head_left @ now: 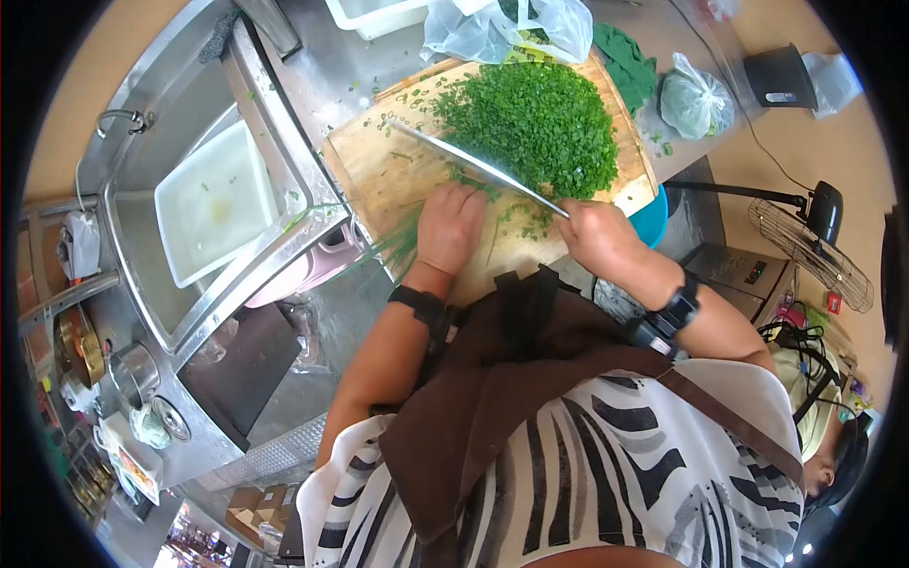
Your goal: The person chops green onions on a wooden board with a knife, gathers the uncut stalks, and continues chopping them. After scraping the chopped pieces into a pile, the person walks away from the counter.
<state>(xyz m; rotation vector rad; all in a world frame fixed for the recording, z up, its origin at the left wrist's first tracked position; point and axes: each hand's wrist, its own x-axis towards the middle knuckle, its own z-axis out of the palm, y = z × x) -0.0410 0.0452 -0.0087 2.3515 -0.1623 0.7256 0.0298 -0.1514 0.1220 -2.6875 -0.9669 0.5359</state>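
My right hand (595, 230) is closed around the handle of a long knife (478, 165), whose blade slants up and left across the wooden cutting board (365, 170). Under my left hand (452, 225), with its fingers curled, a bunch of green onions (398, 235) is pinned to the board. Their long ends trail off the board's left edge toward the sink. Cut tips show just right of my left fingers, close below the blade. Beyond the knife lies a large heap of chopped green onions (549, 123), with loose bits scattered around it.
On the left, a metal sink (142, 275) holds a white tub (213, 204). Plastic bags (464, 33) and a green cloth (625, 66) lie behind the board. A tied bag (696, 99) sits at the back right, with a fan (814, 246) nearer. Another person (819, 379) is at the right edge.
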